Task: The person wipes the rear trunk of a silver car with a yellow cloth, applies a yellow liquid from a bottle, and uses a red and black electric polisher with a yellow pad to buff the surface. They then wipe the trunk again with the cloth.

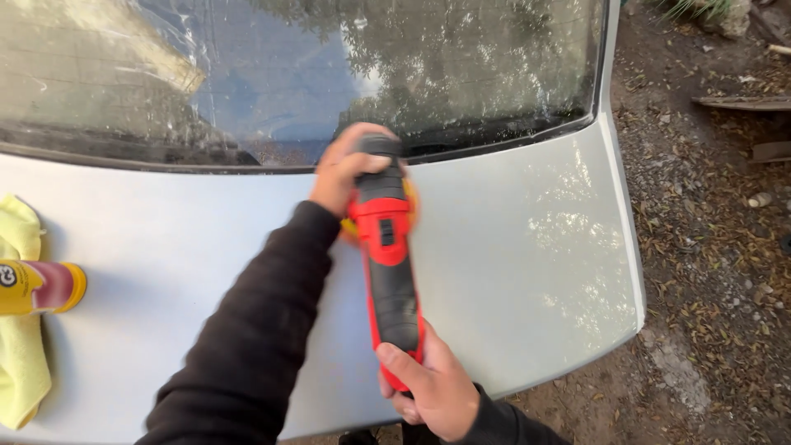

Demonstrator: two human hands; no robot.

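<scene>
Now red-black polisher [389, 272], yellow pad blurred, 2 hands gripping, on silver car panel [527, 264].

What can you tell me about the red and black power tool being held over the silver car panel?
The red and black handheld power polisher has a long plastic-looking body, red shell with a black grip and a black switch on top. It lies lengthwise, head pointing toward the rear window glass, over the silver car panel. A yellow-orange pad edge shows under its head, blurred. The left hand presses on the black head cap; the right hand wraps the tail end of the grip.
</scene>
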